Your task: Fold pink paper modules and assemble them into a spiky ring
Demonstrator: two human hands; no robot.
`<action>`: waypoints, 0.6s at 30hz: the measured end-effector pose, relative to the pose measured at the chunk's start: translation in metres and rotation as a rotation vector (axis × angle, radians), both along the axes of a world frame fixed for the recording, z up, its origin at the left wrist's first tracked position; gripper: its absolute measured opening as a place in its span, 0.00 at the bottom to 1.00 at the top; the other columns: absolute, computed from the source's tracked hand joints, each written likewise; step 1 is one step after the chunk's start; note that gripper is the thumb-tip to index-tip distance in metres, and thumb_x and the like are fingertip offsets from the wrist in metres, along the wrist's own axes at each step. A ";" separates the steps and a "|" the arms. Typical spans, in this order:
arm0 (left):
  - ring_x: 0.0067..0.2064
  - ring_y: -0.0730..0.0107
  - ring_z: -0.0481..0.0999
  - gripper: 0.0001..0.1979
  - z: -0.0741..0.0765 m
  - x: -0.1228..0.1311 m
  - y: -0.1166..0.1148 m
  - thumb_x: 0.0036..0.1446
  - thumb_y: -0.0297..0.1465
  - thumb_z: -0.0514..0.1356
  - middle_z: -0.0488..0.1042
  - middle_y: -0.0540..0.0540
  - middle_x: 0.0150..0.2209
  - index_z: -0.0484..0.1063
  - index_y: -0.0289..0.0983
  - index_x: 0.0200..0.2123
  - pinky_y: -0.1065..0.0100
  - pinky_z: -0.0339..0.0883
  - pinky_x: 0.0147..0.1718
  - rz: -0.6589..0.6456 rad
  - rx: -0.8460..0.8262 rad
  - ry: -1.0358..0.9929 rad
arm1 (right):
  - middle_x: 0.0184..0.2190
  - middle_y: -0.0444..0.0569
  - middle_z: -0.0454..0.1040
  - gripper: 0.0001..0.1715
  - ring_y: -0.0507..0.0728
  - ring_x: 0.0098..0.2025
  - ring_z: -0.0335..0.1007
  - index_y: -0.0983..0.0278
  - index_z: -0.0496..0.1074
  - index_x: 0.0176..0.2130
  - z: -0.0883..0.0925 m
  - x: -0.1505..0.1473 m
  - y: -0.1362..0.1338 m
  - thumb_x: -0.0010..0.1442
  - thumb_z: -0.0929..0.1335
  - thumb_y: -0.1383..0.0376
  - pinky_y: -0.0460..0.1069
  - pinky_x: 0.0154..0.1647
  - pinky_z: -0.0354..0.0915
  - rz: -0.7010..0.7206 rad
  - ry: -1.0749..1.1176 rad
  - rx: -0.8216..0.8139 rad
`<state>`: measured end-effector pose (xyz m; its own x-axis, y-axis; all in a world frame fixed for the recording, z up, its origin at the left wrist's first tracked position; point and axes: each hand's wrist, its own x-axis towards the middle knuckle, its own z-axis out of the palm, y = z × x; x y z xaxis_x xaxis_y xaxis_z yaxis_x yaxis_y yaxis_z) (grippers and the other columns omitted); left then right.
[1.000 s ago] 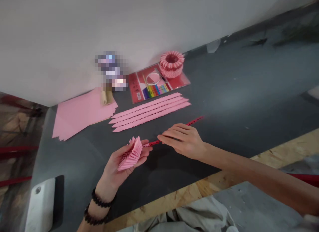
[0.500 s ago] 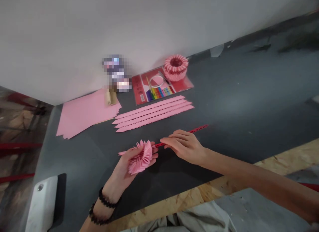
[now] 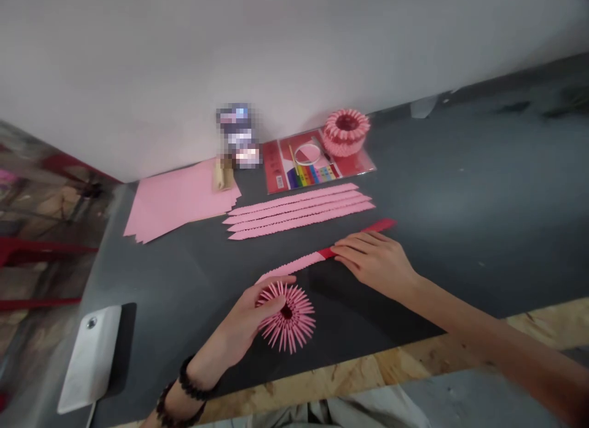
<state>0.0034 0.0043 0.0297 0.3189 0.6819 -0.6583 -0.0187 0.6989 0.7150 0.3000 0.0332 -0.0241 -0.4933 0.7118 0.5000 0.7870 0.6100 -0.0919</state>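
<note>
My left hand (image 3: 246, 317) holds a round, spiky piece of folded pink paper (image 3: 297, 321), its thumb near the central hole. From behind that piece a pink toothed strip (image 3: 299, 264) runs up and to the right, meeting a red strip (image 3: 381, 225). Fingers of my right hand (image 3: 375, 259) are closed over the red strip, partly hiding it. Several similar pink toothed strips (image 3: 301, 210) lie side by side beyond my hands.
Pink sheets (image 3: 179, 198) lie at the left under a small beige object (image 3: 223, 175). Behind the strips is a red packet (image 3: 276, 164) with a pink ring-shaped paper piece (image 3: 346, 133) on it. A white device (image 3: 92, 357) lies near left.
The spiky piece has turned to show its hole and moved right and down with my left hand. My right hand moved right, and the red strip's flat side now shows, joined by a pink length.
</note>
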 end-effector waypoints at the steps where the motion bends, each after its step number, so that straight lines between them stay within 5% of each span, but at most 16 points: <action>1: 0.47 0.59 0.80 0.24 0.002 -0.004 -0.003 0.52 0.41 0.74 0.82 0.40 0.51 0.82 0.37 0.50 0.65 0.70 0.49 -0.031 -0.012 -0.006 | 0.46 0.47 0.83 0.08 0.59 0.47 0.79 0.61 0.80 0.47 0.002 0.003 -0.001 0.69 0.70 0.66 0.56 0.51 0.71 0.012 -0.016 -0.027; 6: 0.45 0.59 0.80 0.23 0.002 -0.009 -0.011 0.51 0.43 0.74 0.83 0.40 0.46 0.83 0.36 0.47 0.65 0.71 0.46 -0.039 -0.043 -0.025 | 0.53 0.53 0.79 0.20 0.62 0.55 0.75 0.63 0.75 0.57 0.002 -0.008 0.008 0.68 0.70 0.60 0.58 0.56 0.73 0.121 0.071 -0.228; 9: 0.45 0.59 0.80 0.24 -0.001 -0.005 -0.011 0.51 0.43 0.74 0.83 0.39 0.45 0.83 0.35 0.47 0.64 0.71 0.46 -0.016 -0.045 -0.054 | 0.49 0.53 0.80 0.14 0.61 0.50 0.75 0.64 0.77 0.52 -0.003 -0.019 0.022 0.69 0.69 0.62 0.57 0.54 0.74 0.207 0.118 -0.311; 18: 0.45 0.59 0.78 0.21 -0.008 0.005 -0.009 0.53 0.41 0.73 0.82 0.40 0.42 0.83 0.35 0.47 0.64 0.69 0.48 -0.109 -0.007 -0.099 | 0.44 0.53 0.80 0.09 0.57 0.45 0.78 0.66 0.75 0.46 -0.010 -0.018 0.030 0.71 0.66 0.65 0.53 0.46 0.76 0.389 0.177 -0.222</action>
<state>0.0082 -0.0048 0.0219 0.4540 0.6352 -0.6249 -0.0126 0.7058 0.7083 0.2823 0.0636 -0.0341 -0.6650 0.5908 0.4568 0.4651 0.8062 -0.3655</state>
